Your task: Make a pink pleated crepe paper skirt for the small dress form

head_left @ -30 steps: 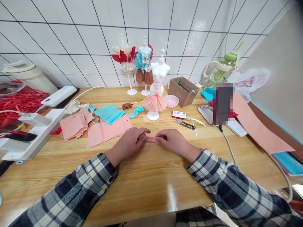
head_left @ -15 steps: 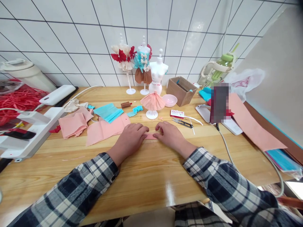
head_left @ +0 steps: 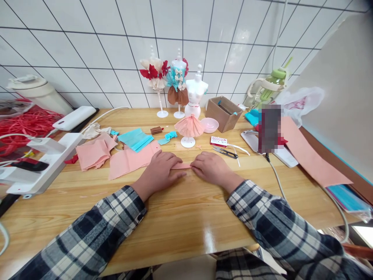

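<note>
Pink, lies as a narrow, folded, crepe-like strip [head_left: 183,166] between left hand [head_left: 163,169] and right hand [head_left: 210,168], about midway between far and near edges of the wooden worktop [head_left: 175,221]; touches half-open left fingers, is held by bunched right fingertips.

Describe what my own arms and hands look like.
Both arms wear long plaid sleeves in navy, black and cream, with a button visible near the left cuff. The left hand and right hand are bare, without gloves.
</note>
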Motion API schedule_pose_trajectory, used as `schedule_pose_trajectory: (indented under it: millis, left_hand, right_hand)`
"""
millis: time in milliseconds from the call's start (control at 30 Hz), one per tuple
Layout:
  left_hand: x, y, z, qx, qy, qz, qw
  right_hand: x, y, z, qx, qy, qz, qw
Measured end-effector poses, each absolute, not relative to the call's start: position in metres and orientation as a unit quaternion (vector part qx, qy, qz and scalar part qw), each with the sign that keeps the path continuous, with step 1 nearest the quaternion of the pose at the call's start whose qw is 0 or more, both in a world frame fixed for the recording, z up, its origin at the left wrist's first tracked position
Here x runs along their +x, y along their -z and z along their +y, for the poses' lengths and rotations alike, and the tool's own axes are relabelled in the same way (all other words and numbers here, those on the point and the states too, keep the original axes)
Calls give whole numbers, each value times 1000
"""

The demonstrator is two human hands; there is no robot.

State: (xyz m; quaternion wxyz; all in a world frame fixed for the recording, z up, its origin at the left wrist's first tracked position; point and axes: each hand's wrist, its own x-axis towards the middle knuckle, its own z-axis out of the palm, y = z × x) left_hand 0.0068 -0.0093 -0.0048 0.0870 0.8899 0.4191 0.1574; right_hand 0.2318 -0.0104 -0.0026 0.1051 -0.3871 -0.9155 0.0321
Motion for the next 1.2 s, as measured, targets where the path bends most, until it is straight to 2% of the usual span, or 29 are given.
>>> schedule_pose_trajectory:
  millis: [133, 300, 467, 633, 700, 800, 867, 1033, 1100, 1200]
  left_hand:
    - [11, 4, -14, 890, -156, 410, 121]
    - [9, 2, -17, 825, -182, 467, 261]
    - [12, -4, -22, 788, -213, 484, 314]
    - [5, -12, -24, 819, -197, 466, 270]
    - [-2, -20, -25, 800, -216, 452, 330]
    - [-6, -35, -28, 730, -178, 398, 527]
    - [-5, -43, -32, 696, -126, 362, 607]
    - [-3, -44, -34, 614, -60, 377, 691]
    - [-5, -40, -33, 592, -78, 395, 698]
    - [-5, -36, -31, 615, -120, 404, 666]
  right_hand:
    - [233, 2, -14, -397, -97, -893, 189]
    - [232, 1, -19, -397, -227, -829, 323]
    - [224, 4, -21, -447, -291, -776, 336]
    - [228, -2, -24, -416, -204, -810, 359]
    - [231, -8, -32, -357, -109, -844, 384]
    - [236, -14, -48, -228, 27, -889, 397]
    - [238, -13, -57, -171, 1, -911, 375]
    - [241, -7, -64, -180, -127, -940, 260]
    - [239, -9, -61, -179, -137, -939, 262]
    - [235, -14, -55, -220, -157, -903, 334]
